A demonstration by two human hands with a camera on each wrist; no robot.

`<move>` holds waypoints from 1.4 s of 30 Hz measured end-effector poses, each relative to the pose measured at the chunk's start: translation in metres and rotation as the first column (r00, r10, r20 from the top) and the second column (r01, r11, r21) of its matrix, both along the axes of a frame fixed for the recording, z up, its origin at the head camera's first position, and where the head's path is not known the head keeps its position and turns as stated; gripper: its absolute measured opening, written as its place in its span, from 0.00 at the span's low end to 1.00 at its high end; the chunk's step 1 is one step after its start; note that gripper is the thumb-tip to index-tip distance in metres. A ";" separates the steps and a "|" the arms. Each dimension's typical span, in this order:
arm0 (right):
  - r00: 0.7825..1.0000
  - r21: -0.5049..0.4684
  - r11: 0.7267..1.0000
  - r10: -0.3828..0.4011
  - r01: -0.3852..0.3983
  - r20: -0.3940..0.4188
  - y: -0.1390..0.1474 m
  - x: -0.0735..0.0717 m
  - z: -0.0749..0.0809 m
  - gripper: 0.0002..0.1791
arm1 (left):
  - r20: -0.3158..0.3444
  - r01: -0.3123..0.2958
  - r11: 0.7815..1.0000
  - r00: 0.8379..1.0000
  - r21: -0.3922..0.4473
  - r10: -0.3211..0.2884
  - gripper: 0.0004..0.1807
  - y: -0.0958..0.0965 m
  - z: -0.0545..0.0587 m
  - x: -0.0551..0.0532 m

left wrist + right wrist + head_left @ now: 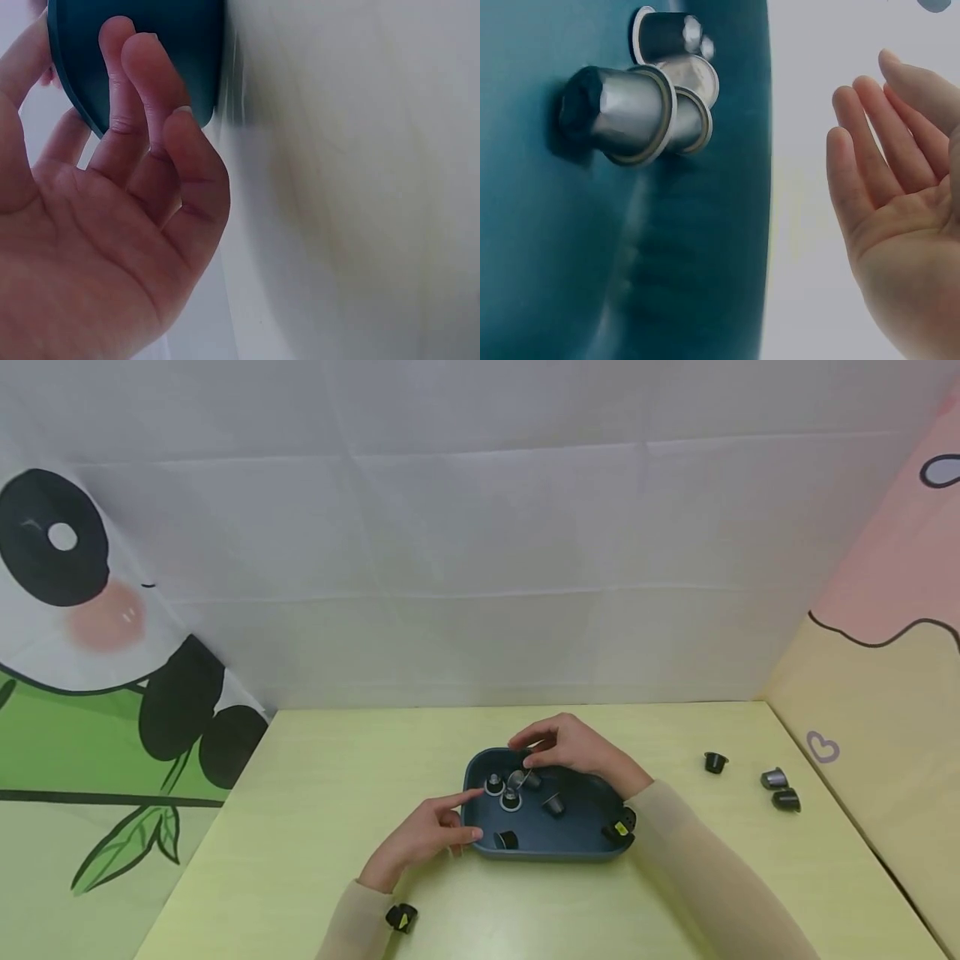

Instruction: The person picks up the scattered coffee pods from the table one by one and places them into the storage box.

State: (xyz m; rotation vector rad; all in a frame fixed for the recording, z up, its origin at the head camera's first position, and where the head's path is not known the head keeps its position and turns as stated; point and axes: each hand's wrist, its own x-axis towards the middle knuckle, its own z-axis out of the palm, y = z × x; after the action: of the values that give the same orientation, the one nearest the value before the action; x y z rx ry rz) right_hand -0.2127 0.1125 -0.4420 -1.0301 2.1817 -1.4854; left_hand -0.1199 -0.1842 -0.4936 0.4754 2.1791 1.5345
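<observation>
My left hand holds the left end of a dark blue tray, index finger and thumb at its rim. In the left wrist view, the other fingers are bent against its outer wall. My right hand hovers over the tray's back edge, fingers loosely bent and nothing between them. Just below its thumb lies a cluster of coffee capsules; the right wrist view shows a silver-and-black capsule on its side among them. Two capsules stand rim down at the tray's left.
Inside the tray, a tipped capsule lies near the middle and a black capsule near the front wall. On the pale yellow table, right of the tray, are a black capsule and two more capsules close together.
</observation>
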 end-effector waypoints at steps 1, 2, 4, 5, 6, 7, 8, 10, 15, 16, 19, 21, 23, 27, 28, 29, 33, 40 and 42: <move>1.000 0.000 1.000 -0.003 0.003 0.001 0.002 0.001 0.002 0.20 | 0.001 0.000 1.000 1.000 0.001 0.000 0.35 0.000 0.000 0.000; 1.000 0.003 1.000 -0.009 0.009 -0.002 0.004 0.001 0.003 0.19 | 0.003 0.000 1.000 1.000 0.001 0.000 0.35 0.000 -0.001 0.001; 0.999 0.016 0.999 -0.032 0.032 -0.008 0.009 0.003 0.006 0.19 | 0.006 -0.001 1.000 1.000 0.002 0.001 0.35 0.000 -0.001 0.001; 0.999 0.025 0.999 -0.045 0.045 -0.014 0.012 0.003 0.008 0.18 | 0.005 -0.002 1.000 1.000 0.001 0.002 0.35 0.001 -0.001 0.001; 0.998 0.032 0.998 -0.057 0.058 -0.022 0.014 0.004 0.010 0.18 | 0.005 -0.003 1.000 1.000 0.000 0.003 0.35 0.001 -0.001 0.001; 0.997 0.041 0.997 -0.070 0.072 -0.031 0.018 0.005 0.012 0.18 | 0.004 -0.004 1.000 1.000 0.000 0.004 0.36 0.001 -0.001 0.001; 0.996 0.047 0.995 -0.080 0.082 -0.041 0.021 0.005 0.013 0.18 | 0.002 -0.005 1.000 1.000 0.001 0.005 0.36 0.001 0.000 0.001; 0.993 0.057 0.993 -0.101 0.104 -0.053 0.028 0.006 0.016 0.17 | -0.001 -0.006 1.000 1.000 0.003 0.006 0.36 0.001 0.000 0.001; 0.984 0.074 0.982 -0.172 0.175 -0.055 0.049 0.009 0.018 0.18 | 0.001 -0.005 1.000 1.000 0.009 0.005 0.36 0.001 0.001 0.001; 0.981 0.076 0.978 -0.189 0.192 -0.048 0.053 0.010 0.017 0.18 | 0.001 -0.003 1.000 1.000 0.011 0.003 0.36 0.001 0.000 0.001; 0.972 0.072 0.969 -0.235 0.236 -0.025 0.064 0.013 0.014 0.19 | 0.000 -0.005 1.000 1.000 0.010 0.005 0.36 0.000 0.000 0.001; 0.966 0.068 0.964 -0.257 0.257 -0.011 0.071 0.015 0.012 0.19 | -0.006 0.000 1.000 1.000 0.014 0.000 0.36 0.000 -0.001 0.000; 0.962 0.064 0.960 -0.272 0.271 -0.003 0.080 0.016 0.009 0.19 | -0.009 0.005 1.000 1.000 0.015 -0.005 0.36 0.000 -0.001 0.000; 0.950 0.075 0.947 -0.312 0.311 -0.008 0.102 0.018 0.001 0.18 | -0.010 0.012 1.000 1.000 0.017 -0.012 0.36 0.001 -0.002 -0.001; 0.947 0.080 0.943 -0.322 0.322 -0.015 0.108 0.018 -0.001 0.19 | -0.009 0.011 1.000 1.000 0.023 -0.011 0.36 0.002 -0.002 -0.001; 0.941 0.086 0.937 -0.339 0.339 -0.017 0.115 0.018 -0.004 0.19 | -0.008 0.009 1.000 1.000 0.027 -0.008 0.36 0.002 -0.001 -0.001; 0.911 0.120 0.903 -0.411 0.412 -0.033 0.145 0.018 -0.014 0.21 | -0.005 0.006 0.999 1.000 0.038 -0.005 0.36 0.003 -0.001 0.000; 0.853 0.186 0.832 -0.516 0.522 -0.086 0.196 0.025 -0.024 0.22 | -0.003 0.009 0.999 1.000 0.042 -0.009 0.36 0.003 -0.001 0.001; 0.833 0.209 0.807 -0.539 0.553 -0.123 0.208 0.029 -0.024 0.21 | -0.008 0.013 0.999 1.000 0.042 -0.013 0.37 0.003 -0.001 0.000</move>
State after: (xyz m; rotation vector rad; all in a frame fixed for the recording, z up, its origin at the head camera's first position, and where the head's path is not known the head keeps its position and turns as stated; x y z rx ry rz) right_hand -0.1842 0.3209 -0.4660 -0.3706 2.7714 -1.3528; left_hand -0.1198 -0.1816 -0.4945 0.5085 2.1491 1.5768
